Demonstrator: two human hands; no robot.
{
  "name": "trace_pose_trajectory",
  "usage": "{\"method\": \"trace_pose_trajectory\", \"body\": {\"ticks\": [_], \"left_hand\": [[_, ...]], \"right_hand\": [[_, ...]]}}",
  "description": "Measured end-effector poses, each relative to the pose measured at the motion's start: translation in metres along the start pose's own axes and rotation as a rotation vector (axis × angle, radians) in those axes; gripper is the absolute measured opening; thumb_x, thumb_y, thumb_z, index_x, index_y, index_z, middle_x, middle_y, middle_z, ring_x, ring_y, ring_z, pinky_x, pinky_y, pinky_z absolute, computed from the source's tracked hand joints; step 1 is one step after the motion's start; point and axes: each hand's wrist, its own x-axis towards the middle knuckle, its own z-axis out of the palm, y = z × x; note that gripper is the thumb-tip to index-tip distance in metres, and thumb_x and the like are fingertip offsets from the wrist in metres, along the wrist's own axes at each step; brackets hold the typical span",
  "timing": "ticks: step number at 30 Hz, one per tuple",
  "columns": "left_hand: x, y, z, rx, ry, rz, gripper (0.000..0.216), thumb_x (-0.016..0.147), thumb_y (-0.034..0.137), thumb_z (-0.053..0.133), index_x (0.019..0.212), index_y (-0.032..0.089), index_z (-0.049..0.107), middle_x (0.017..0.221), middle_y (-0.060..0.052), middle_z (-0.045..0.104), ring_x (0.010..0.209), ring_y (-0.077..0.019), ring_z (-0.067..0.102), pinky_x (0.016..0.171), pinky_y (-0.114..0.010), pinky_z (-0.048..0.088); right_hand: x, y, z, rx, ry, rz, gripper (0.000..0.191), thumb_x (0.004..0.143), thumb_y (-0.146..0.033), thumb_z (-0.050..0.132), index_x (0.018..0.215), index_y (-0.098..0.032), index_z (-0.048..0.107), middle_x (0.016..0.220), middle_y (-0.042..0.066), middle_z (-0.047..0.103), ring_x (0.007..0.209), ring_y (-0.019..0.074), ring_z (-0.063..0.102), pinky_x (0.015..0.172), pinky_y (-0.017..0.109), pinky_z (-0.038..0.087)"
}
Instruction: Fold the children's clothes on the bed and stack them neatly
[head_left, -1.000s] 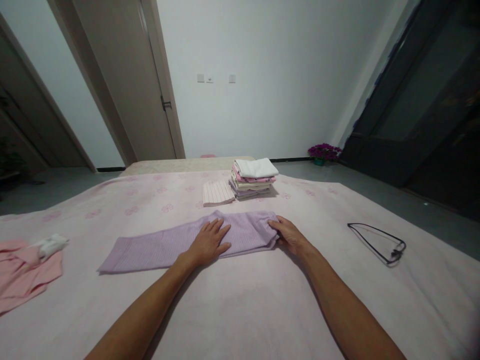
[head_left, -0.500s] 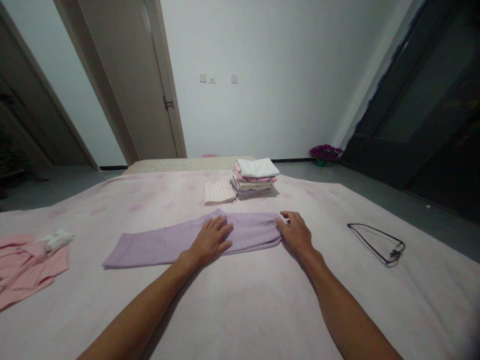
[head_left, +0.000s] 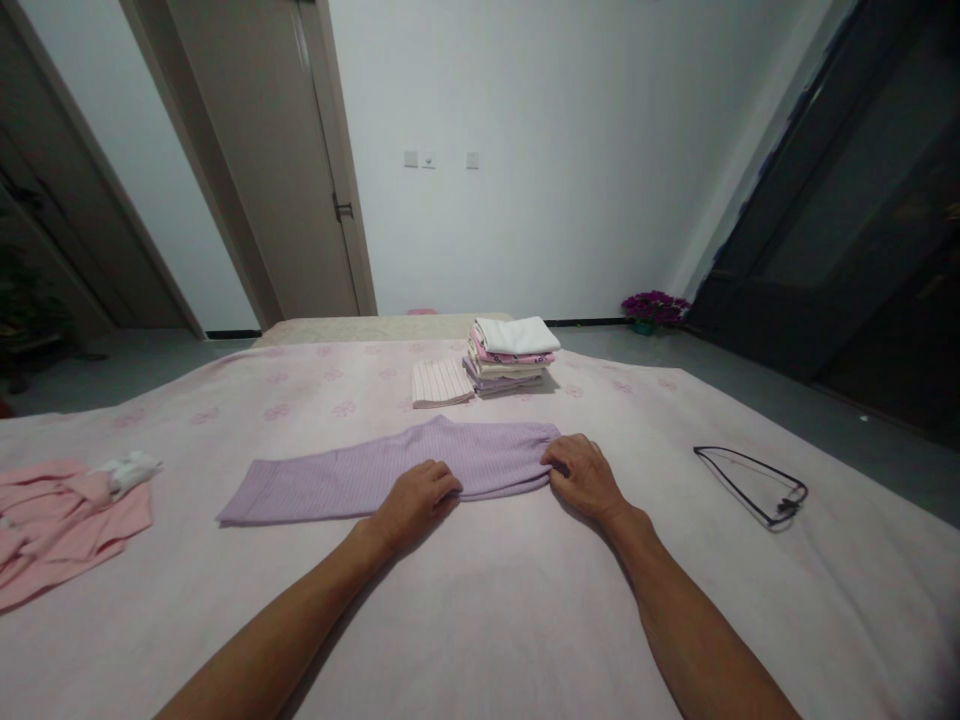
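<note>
A lilac ribbed garment (head_left: 352, 473), folded lengthwise, lies across the pink bedspread (head_left: 480, 600). My left hand (head_left: 411, 502) rests on its near edge around the middle, fingers curled onto the cloth. At the garment's right end my right hand (head_left: 585, 478) pinches the near corner. Both forearms reach in from the bottom of the view.
A stack of folded clothes (head_left: 511, 355) and a striped folded piece (head_left: 441, 381) sit farther back. A black wire hanger (head_left: 754, 482) lies to the right. Crumpled pink clothing (head_left: 60, 520) with a white item (head_left: 129, 470) is at the left. Door and wall behind.
My left hand slid back from flat on the garment to its near edge and curled. My right hand closed onto the right end. The view shifted slightly.
</note>
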Motion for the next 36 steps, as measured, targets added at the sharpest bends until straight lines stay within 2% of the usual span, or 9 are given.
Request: {"method": "trace_pose_trajectory", "body": {"ticks": [9, 12, 18, 26, 30, 33, 36], "left_hand": [[-0.004, -0.005, -0.001, -0.215, 0.054, -0.073, 0.010, 0.094, 0.024, 0.058, 0.087, 0.020, 0.063, 0.086, -0.003, 0.064, 0.086, -0.0171, 0.056, 0.078, -0.029, 0.043], [-0.004, -0.006, -0.001, -0.237, 0.050, -0.075, 0.011, 0.095, 0.025, 0.057, 0.086, 0.020, 0.062, 0.086, -0.003, 0.064, 0.085, -0.0171, 0.056, 0.079, -0.029, 0.043], [-0.006, -0.008, 0.000, -0.252, 0.051, -0.089, 0.012, 0.096, 0.026, 0.056, 0.087, 0.020, 0.060, 0.086, -0.002, 0.063, 0.085, -0.0171, 0.055, 0.078, -0.030, 0.042], [-0.007, -0.009, -0.003, -0.257, 0.032, -0.041, 0.014, 0.097, 0.026, 0.054, 0.087, 0.020, 0.061, 0.086, -0.003, 0.063, 0.085, -0.0171, 0.055, 0.079, -0.030, 0.043], [-0.007, -0.004, -0.006, -0.220, -0.006, -0.009, 0.015, 0.094, 0.030, 0.060, 0.084, 0.020, 0.064, 0.087, -0.004, 0.063, 0.087, -0.0184, 0.055, 0.080, -0.031, 0.043], [-0.010, 0.000, -0.010, -0.260, -0.001, -0.040, 0.019, 0.092, 0.035, 0.063, 0.081, 0.020, 0.065, 0.086, -0.004, 0.064, 0.087, -0.0189, 0.056, 0.080, -0.032, 0.044], [-0.018, 0.003, -0.014, -0.402, 0.018, -0.124, 0.024, 0.096, 0.038, 0.056, 0.084, 0.021, 0.067, 0.085, -0.005, 0.066, 0.082, -0.0179, 0.059, 0.077, -0.031, 0.047]], "right_hand": [[0.000, 0.003, 0.006, 0.070, 0.001, 0.069, 0.021, 0.073, -0.013, 0.059, 0.088, -0.024, 0.068, 0.094, 0.003, 0.069, 0.095, 0.0227, 0.053, 0.085, 0.035, 0.039], [0.001, 0.001, 0.005, 0.064, 0.008, 0.038, 0.017, 0.075, -0.015, 0.061, 0.086, -0.025, 0.068, 0.091, 0.002, 0.069, 0.095, 0.0228, 0.054, 0.085, 0.036, 0.039], [0.002, -0.008, -0.003, 0.128, 0.120, -0.086, 0.012, 0.076, -0.011, 0.059, 0.080, -0.021, 0.065, 0.085, 0.004, 0.067, 0.090, 0.0216, 0.055, 0.087, 0.036, 0.040], [0.000, -0.010, -0.005, 0.070, 0.038, -0.138, 0.023, 0.063, -0.004, 0.054, 0.076, -0.020, 0.066, 0.084, 0.005, 0.067, 0.091, 0.0227, 0.055, 0.087, 0.036, 0.039], [0.000, -0.008, -0.004, 0.034, -0.027, -0.132, 0.023, 0.061, -0.004, 0.053, 0.071, -0.020, 0.066, 0.078, 0.005, 0.066, 0.088, 0.0224, 0.054, 0.084, 0.036, 0.039], [0.001, -0.010, -0.007, 0.004, -0.024, -0.117, 0.021, 0.064, -0.004, 0.053, 0.068, -0.020, 0.066, 0.076, 0.005, 0.066, 0.086, 0.0225, 0.055, 0.083, 0.037, 0.039], [0.001, -0.017, -0.009, 0.029, 0.049, -0.148, 0.020, 0.072, -0.008, 0.054, 0.072, -0.020, 0.069, 0.081, 0.007, 0.068, 0.086, 0.0230, 0.056, 0.083, 0.038, 0.041]]}}
